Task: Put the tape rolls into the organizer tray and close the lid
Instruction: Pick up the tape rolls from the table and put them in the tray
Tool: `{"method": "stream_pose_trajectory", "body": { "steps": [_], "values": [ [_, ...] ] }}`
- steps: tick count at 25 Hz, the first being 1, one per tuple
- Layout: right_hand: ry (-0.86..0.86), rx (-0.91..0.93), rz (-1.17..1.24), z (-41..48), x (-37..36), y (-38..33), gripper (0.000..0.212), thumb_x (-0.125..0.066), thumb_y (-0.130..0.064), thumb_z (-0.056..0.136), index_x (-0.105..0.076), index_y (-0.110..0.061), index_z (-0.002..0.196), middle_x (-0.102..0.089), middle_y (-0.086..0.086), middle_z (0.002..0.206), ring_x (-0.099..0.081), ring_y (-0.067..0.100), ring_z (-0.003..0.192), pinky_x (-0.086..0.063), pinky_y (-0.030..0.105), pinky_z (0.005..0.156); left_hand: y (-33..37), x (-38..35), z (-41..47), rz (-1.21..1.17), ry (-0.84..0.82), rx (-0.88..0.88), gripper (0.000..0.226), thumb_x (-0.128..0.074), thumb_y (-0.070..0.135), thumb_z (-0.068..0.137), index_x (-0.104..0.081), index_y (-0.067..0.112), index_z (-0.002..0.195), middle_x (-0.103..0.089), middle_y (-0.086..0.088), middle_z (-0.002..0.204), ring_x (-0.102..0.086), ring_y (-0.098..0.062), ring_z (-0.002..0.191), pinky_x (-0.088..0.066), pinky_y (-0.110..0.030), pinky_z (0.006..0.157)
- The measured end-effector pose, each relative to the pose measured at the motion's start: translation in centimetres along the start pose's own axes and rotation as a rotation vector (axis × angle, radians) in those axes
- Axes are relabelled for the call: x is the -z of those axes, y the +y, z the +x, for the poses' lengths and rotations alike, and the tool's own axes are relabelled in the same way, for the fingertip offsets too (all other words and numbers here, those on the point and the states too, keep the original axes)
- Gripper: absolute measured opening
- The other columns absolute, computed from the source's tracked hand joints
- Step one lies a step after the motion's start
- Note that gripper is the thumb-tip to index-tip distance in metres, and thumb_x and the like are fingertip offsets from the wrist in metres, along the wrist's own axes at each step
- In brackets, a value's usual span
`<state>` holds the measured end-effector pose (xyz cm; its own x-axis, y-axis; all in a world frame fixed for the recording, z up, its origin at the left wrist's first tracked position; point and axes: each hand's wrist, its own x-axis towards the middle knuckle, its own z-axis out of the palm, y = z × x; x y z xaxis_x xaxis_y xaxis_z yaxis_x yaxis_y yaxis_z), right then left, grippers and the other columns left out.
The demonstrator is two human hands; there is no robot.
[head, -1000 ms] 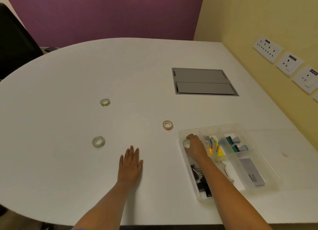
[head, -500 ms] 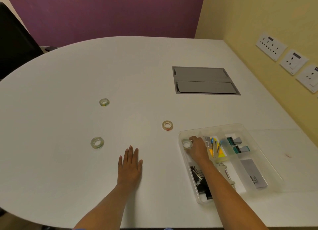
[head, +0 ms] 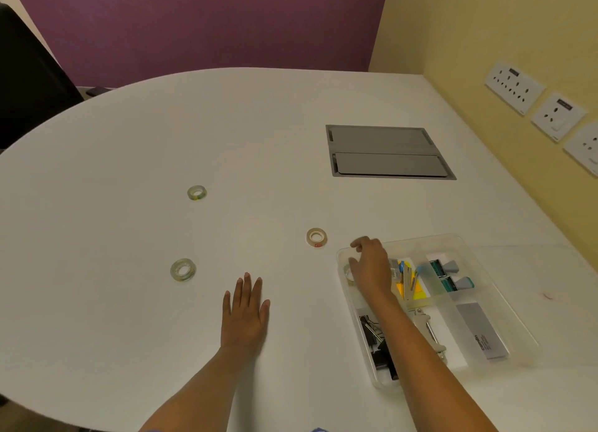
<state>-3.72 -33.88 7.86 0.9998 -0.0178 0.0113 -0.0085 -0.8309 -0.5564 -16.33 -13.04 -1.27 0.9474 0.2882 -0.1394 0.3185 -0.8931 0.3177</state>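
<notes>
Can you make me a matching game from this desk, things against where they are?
Things:
1. left hand
2. right hand
3. beige tape roll
4. black clips

Places:
A. in the tray's near left compartment
B. flat on the table
C. over the tray's far left corner
D. on the table just left of the tray

Pairs: 1-B, 2-C, 3-D, 4-A

Purple wall (head: 200, 23) behind, yellow wall (head: 485, 27) right with white sockets (head: 514, 87); black chair (head: 29, 75) left.
</notes>
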Motion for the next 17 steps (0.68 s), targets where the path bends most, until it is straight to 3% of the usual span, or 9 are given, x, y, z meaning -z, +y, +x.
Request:
{"method": "stream_pose_trajectory", "body": {
  "steps": [4, 11, 17],
  "values": [
    [-0.075, 0.11, -0.078, 1.9, -1.2, -3.2, 0.033, -0.058, -0.008, 0.091, -0.055, -0.011, 0.124, -0.053, 0.01, 0.127, -0.048, 0.024, 0.119, -0.05, 0.034, 0.084, 0.0, 0.0, 0.7, 0.009, 0.005, -0.004, 0.055, -0.015, 0.039, 0.101, 0.009, 0.025, 0.149, 0.016, 0.0, 0.16, 0.015, -0.016, 0.147, 0.01, -0.04, 0.121],
    [-0.191, 0.125, -0.284, 5.2, -4.4, -5.1, 0.039, -0.056, -0.007, 0.091, -0.051, -0.011, 0.13, -0.052, 0.01, 0.13, -0.049, 0.025, 0.119, -0.049, 0.032, 0.089, -0.2, 0.4, 2.9, -0.009, 0.008, -0.036, 0.055, -0.017, 0.042, 0.101, 0.005, 0.029, 0.15, 0.016, 0.002, 0.159, 0.017, -0.015, 0.147, 0.011, -0.041, 0.12],
    [-0.281, 0.115, -0.303, 7.1, -5.6, -5.2, 0.041, -0.057, -0.026, 0.093, -0.049, -0.008, 0.129, -0.046, 0.011, 0.132, -0.046, 0.025, 0.123, -0.05, 0.035, 0.094, -0.4, 0.2, 5.1, 0.005, 0.033, -0.056, 0.056, -0.017, 0.045, 0.1, 0.012, 0.032, 0.145, 0.019, 0.004, 0.157, 0.023, -0.012, 0.142, 0.012, -0.042, 0.12]
  ]
}}
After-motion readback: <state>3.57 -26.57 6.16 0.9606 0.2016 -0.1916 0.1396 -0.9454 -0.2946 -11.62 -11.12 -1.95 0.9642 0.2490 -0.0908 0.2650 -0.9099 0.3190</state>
